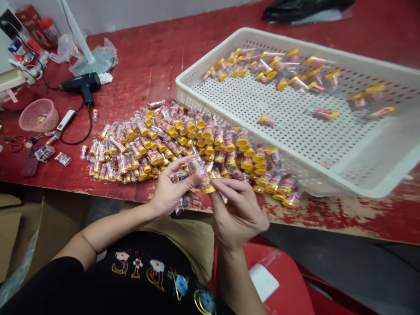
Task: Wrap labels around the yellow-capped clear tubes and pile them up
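My left hand point(172, 186) is closed round a small clear tube point(201, 173) with a printed label and a yellow end. The fingertips of my right hand point(234, 203) pinch that yellow end. More printed pieces show at my left fingers, partly hidden. Just beyond both hands, a large heap of similar yellow-capped tubes point(144, 144) spreads along the near edge of the red table point(144, 83). Loose tubes in clear wrap lie in a white perforated tray point(292, 164) behind and to the right.
A black heat gun point(82, 83) with its cord, a pink basket point(38, 114), red scissors point(16, 142) and a lamp stand point(78, 33) are at the left. A black bag point(302, 9) lies at the back. Below the table is a red stool point(285, 280).
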